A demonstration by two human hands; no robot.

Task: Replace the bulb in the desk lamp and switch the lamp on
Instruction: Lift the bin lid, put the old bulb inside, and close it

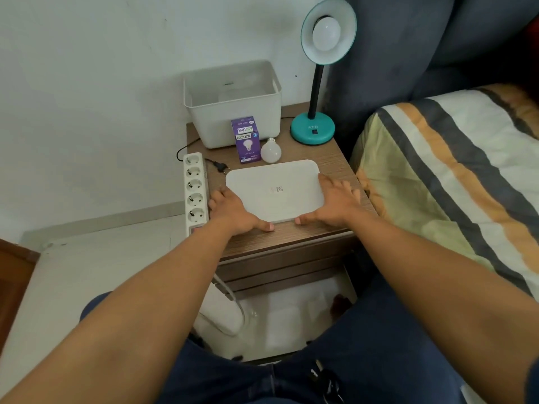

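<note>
Both hands grasp a flat white lid on the tabletop — left hand at its 8 o'clock corner, right hand at 4. The loose bulb lies at the lid's 12 o'clock, beside a purple bulb box; the teal desk lamp stands at 1 o'clock — bulb fitted.

the scene is evenly and softly lit, moderately bright, with a cool greenish cast over the white wall. light seems to come from above and behind the camera, though the source is out of view. shadows are faint and diffuse: a soft one under the white lid and a darker band below the nightstand top. the lamp shade looks unlit, its bulb pale with no glare. the wide lens bends lines near the edges and stretches the forearms. the picture is slightly soft throughout, with smeared detail on the dark headboard.
</note>
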